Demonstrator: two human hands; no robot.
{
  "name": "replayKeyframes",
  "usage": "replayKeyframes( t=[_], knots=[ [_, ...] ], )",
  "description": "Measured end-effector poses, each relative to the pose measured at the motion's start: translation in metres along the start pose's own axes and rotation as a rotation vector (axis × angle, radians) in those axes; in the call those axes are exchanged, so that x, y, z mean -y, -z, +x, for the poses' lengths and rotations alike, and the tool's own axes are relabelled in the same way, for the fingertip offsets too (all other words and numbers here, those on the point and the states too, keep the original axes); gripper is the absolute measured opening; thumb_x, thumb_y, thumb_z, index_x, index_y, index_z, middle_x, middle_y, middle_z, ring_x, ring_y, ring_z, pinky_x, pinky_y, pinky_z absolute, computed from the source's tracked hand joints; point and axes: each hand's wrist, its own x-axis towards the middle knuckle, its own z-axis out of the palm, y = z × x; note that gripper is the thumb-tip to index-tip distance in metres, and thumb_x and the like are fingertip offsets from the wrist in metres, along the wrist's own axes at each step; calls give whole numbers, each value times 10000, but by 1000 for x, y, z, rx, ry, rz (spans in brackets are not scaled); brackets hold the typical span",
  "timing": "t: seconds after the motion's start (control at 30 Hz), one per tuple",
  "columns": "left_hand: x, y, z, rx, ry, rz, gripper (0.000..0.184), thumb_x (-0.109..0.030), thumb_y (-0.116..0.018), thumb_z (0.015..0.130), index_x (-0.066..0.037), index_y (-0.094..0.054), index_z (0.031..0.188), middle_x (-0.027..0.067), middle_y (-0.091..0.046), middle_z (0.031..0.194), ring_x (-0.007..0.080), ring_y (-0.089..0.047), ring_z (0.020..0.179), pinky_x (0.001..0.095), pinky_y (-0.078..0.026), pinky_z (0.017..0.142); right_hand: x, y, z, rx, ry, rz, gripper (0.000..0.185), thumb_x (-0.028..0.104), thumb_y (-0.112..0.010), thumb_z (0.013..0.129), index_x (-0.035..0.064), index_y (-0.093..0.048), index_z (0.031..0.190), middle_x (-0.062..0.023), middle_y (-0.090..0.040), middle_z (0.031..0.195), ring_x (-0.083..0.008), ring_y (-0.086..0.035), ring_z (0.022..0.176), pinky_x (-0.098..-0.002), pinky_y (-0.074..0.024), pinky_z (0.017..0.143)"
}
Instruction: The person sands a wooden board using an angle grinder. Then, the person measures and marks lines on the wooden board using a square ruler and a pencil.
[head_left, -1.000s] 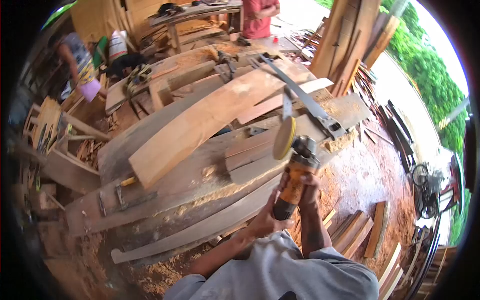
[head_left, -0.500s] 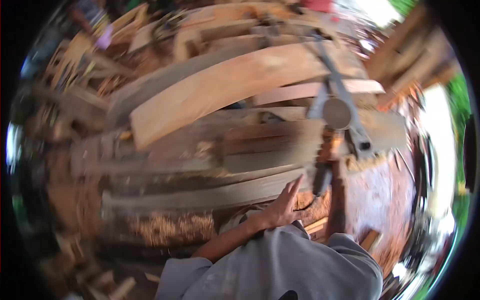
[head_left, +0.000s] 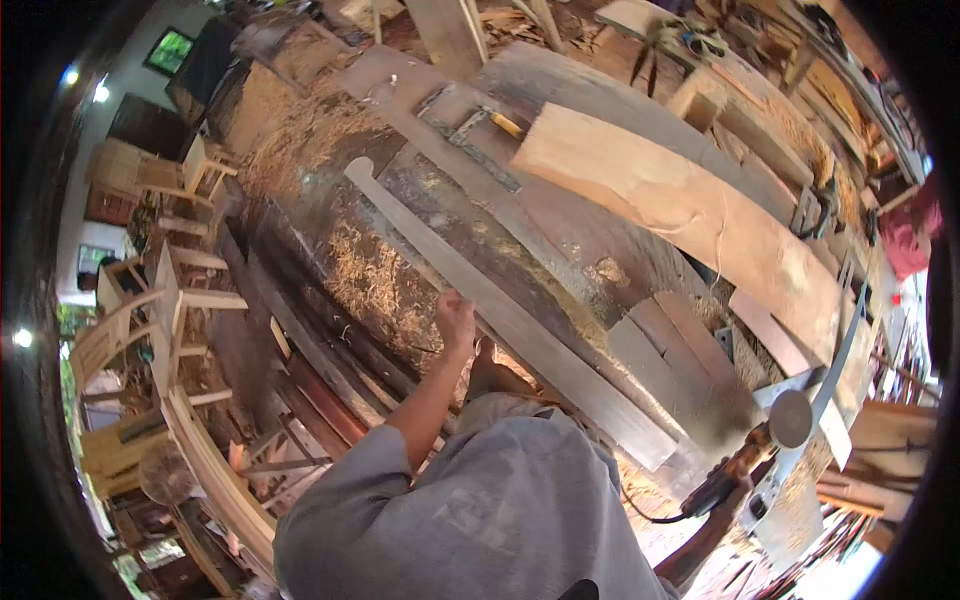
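A long, narrow wooden piece (head_left: 520, 320) with a rounded, hooked far end lies slantwise across the bench in front of me. My left hand (head_left: 456, 322) is at its near edge, fingers curled around that edge. Off to the right, my right hand (head_left: 735, 495) grips an angle grinder (head_left: 745, 465) by its body. The grinder's round disc (head_left: 791, 419) faces up, and a black cord trails from its rear. Beyond the narrow piece rests a wide, pale curved board (head_left: 680, 205).
Wood shavings (head_left: 370, 275) cover parts of the bench. A metal square (head_left: 465, 135) lies toward the far side, and a saw-like long blade (head_left: 835, 370) is near the grinder. Wooden chair frames (head_left: 175, 310) stand at left. A person in red (head_left: 908, 235) is at far right.
My view has swung left. My left hand, earlier with fingers stretched out over the narrow wooden piece, is now closed on its edge. The grinder stays in my right hand, now farther right in view.
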Motion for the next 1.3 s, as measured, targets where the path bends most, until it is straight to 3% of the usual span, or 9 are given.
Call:
replayKeyframes(
  t=[0.03, 0.07, 0.13, 0.2, 0.33, 0.83, 1.13, 1.23, 1.3],
  knots=[
    [7, -5, 12, -22, 0, -26, 537, -167, -734, 846, 61, -550, 1296, 158, -644, 1073, 254, -636, 997, 386, -527, 860, -4, -18, -4, -102, 63, 14, 505, 229, -738, 741, -13, -553, 1144, -126, -640, 813, -231, -636, 622, -345, -569, 577],
    [15, -10, 26, -95, -53, 187, 666, -231, -767, 827, 62, -484, 1354, 236, -566, 1217, 333, -557, 1149, 441, -461, 971, -2, 2, 2, 24, -49, -14, 696, 218, -772, 698, -44, -500, 1283, -208, -657, 1045, -330, -681, 882, -435, -587, 789],
    [15, -21, 45, -197, -91, 379, 800, -294, -801, 809, 64, -419, 1413, 314, -487, 1360, 413, -478, 1302, 495, -395, 1083, -2, -8, 5, -6, -35, -50, 695, 217, -774, 699, -45, -503, 1282, -209, -658, 1046, -332, -681, 882, -437, -585, 793],
    [5, -41, 55, -173, 154, 455, 1073, -419, -839, 768, 52, -230, 1514, 403, -187, 1541, 520, -167, 1476, 573, -191, 1197, 2, -16, 4, -25, -8, -104, 693, 217, -775, 699, -46, -505, 1281, -210, -659, 1047, -333, -680, 882, -438, -583, 796],
    [-44, -56, 45, -180, 245, 468, 1203, -477, -842, 755, 57, -108, 1544, 389, -62, 1591, 530, -40, 1504, 614, -124, 1208, 8, -19, 5, -51, 21, -175, 691, 216, -779, 699, -47, -511, 1278, -213, -661, 1048, -336, -680, 883, -442, -578, 802],
    [-59, -21, 58, -303, 455, 189, 1199, -217, -877, 649, 62, -114, 1531, 356, -226, 1489, 476, -362, 1368, 491, -429, 1094, 6, -23, 6, -66, 82, -409, 680, 214, -792, 700, -52, -530, 1269, -221, -669, 1055, -347, -677, 885, -456, -562, 827],
    [-54, 14, 96, -456, 57, 56, 1149, -33, -827, 608, 89, -109, 1497, 351, -426, 1377, 398, -532, 1247, 474, -484, 1045, 17, -20, 3, -80, 256, -644, 674, 212, -799, 700, -55, -542, 1263, -226, -674, 1059, -353, -676, 886, -464, -553, 842],
    [-51, 44, 138, -377, -90, -368, 952, -32, -830, 649, 107, -301, 1428, 277, -541, 1269, 363, -601, 1129, 492, -506, 968, 30, -17, 7, -121, 382, -760, 672, 212, -802, 700, -56, -546, 1261, -228, -675, 1060, -356, -675, 886, -466, -550, 847],
    [-84, 62, 140, -411, -92, -407, 809, -242, -845, 758, 65, -410, 1366, 194, -643, 1176, 289, -638, 1008, 473, -511, 904, 37, -18, 10, -145, 458, -825, 671, 211, -804, 700, -57, -548, 1260, -229, -677, 1061, -357, -675, 887, -468, -547, 851]
  ],
)
